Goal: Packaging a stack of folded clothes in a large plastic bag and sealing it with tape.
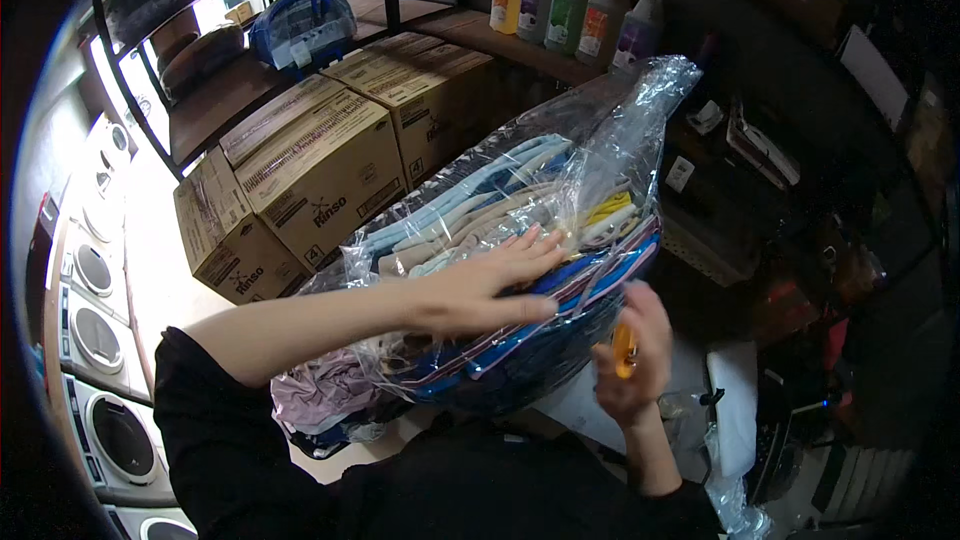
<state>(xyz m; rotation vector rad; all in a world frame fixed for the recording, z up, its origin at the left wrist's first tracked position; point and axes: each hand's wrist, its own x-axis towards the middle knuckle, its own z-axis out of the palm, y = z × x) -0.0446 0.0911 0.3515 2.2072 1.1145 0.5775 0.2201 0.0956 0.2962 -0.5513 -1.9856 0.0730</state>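
Observation:
A clear plastic bag (634, 109) full of folded clothes lies before me, its gathered end towards the upper right. Light blue, beige, yellow and dark blue fabrics show through the film. My left hand (499, 277) rests flat on top of the bag with the thumb spread away and nothing in its grip. Beside the bag's right side, my right hand (637, 352) is closed around a small orange tool (624, 349). Motion blur and the fingers hide most of that tool, so its kind is unclear. A crumpled pink cloth (326, 390) lies by the bag's lower left end.
Several Rinso cartons (322, 180) stand beyond the bag. Detergent jugs (570, 11) line a shelf, with a blue zipped bag (304, 26) further left. Front-loading machines (124, 435) run along the far left. A white roll (731, 409) with plastic film is at lower right.

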